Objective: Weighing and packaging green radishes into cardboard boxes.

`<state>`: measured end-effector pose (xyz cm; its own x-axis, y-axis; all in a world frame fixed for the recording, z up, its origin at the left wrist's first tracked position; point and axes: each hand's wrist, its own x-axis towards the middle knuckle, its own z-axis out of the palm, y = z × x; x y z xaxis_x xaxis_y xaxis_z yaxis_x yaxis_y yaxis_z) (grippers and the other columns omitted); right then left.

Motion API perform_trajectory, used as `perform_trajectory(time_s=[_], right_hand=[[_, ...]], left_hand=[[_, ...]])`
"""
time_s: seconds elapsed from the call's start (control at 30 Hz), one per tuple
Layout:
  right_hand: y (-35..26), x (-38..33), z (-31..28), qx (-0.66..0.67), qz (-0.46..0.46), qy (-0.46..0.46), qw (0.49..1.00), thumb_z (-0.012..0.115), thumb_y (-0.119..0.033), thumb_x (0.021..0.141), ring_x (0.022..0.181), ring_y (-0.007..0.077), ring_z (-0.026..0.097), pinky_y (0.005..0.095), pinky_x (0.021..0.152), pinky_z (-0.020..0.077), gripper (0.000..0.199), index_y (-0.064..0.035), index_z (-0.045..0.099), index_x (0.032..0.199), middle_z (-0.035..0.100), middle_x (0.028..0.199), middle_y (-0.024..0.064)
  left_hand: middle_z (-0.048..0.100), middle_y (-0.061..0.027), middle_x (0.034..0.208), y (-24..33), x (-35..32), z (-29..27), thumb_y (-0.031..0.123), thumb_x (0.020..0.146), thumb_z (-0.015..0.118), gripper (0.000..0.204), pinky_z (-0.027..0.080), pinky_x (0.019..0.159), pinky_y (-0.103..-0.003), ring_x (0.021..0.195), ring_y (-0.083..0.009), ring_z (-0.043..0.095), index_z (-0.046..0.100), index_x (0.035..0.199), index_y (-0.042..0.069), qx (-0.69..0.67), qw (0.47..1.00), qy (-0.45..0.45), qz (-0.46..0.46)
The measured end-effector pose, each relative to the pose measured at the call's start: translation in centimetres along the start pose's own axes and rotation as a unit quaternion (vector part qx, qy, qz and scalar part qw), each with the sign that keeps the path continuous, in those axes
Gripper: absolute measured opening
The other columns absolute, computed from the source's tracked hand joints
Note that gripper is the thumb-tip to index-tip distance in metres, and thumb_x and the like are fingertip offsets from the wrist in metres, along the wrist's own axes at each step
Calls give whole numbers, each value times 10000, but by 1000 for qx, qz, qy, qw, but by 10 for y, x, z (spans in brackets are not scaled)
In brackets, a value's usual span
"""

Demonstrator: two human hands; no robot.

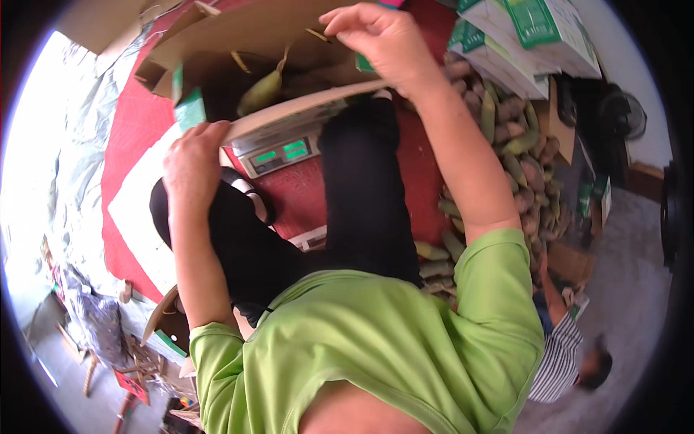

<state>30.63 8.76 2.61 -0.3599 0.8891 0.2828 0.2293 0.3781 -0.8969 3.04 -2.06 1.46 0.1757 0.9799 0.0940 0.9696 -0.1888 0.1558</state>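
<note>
Both hands hold an open cardboard box (253, 43) over a scale (278, 153): left hand (194, 155) grips its near flap, right hand (383, 40) pinches the far flap. Next likely needs settling it level on the scale.

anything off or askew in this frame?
Nothing damaged or spilled. The cardboard box sits tilted on the scale, held by the left hand and right hand. Mangoes lie loosely heaped on the red mat.

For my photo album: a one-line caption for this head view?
Both bare hands, left and right, grip a brown cardboard box holding green mangoes.
</note>
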Motion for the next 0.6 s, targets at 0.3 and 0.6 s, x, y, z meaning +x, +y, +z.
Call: perform_trajectory(time_s=[0.3,0.6], right_hand=[[79,-178,-132,-16,299,254,920,545,-60,889,842,88,596,221,696,463,150,-63,653,994,653,941,1],[249,-427,-85,-165,481,214,834,586,-23,803,701,132,596,276,629,496,164,-23,664,947,648,800,32]], left_hand=[[662,-48,990,5,2,1,65,834,572,272,506,750,-374,878,-281,643,664,1066,172,-13,999,-17,-38],[671,-74,997,-7,-5,7,15,837,566,273,512,768,-345,890,-263,657,672,1061,130,-22,999,-3,-41]])
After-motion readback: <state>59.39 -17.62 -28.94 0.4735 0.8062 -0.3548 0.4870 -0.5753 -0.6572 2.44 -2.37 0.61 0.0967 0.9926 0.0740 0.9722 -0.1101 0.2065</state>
